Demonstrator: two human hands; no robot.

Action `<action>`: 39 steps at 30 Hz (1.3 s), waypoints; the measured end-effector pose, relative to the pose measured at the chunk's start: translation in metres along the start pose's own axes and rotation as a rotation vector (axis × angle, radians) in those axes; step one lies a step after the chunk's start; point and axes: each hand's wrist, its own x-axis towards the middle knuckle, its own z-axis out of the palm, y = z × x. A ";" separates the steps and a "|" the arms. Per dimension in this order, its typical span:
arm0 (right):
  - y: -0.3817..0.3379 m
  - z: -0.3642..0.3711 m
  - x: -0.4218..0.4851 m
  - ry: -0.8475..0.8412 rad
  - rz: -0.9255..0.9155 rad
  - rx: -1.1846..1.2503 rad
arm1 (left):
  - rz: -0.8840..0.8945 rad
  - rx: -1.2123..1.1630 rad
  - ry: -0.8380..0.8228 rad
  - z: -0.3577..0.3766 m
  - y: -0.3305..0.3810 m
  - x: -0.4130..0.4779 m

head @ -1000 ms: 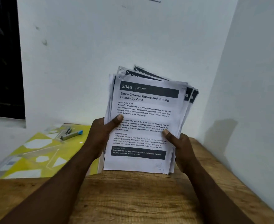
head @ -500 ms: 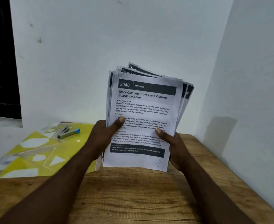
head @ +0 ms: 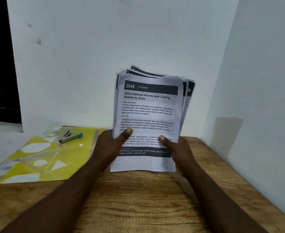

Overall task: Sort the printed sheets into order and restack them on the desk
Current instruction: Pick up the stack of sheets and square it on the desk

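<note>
The person is holding the stack of printed sheets [head: 148, 111] upright over the wooden worktop [head: 138, 199]. The left hand [head: 108, 145] and right hand [head: 182, 152] are gripping its lower sides, thumbs pressing on the front page and the other fingers hidden behind. Compared with a second ago, the sheets fanning out behind at the upper right are drawing in closer, and the right thumb is sitting further inward on the page. That suggests the pile is being squared up rather than sorted page by page, though the top edges are still lying uneven. Whether the bottom edge is touching the worktop cannot be told.

The paper is thin, white and slightly curling, with black header bands; the front page is reading "2946 KITCHEN". The worktop is showing coarse, rough grain. To the left, a small metal stapler [head: 70, 137] with a blue tip is lying on a glossy yellow plastic folder [head: 37, 157].
</note>
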 end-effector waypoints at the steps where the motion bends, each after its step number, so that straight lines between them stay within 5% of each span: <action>1: -0.003 0.000 0.000 0.013 -0.028 -0.009 | 0.023 -0.023 -0.002 0.001 0.001 0.000; 29: -0.045 0.009 0.004 0.054 -0.411 0.021 | 0.221 -0.193 0.142 0.000 0.037 0.008; 39: -0.044 0.013 0.014 0.100 -0.383 -0.004 | 0.246 -0.133 0.108 0.007 0.038 0.011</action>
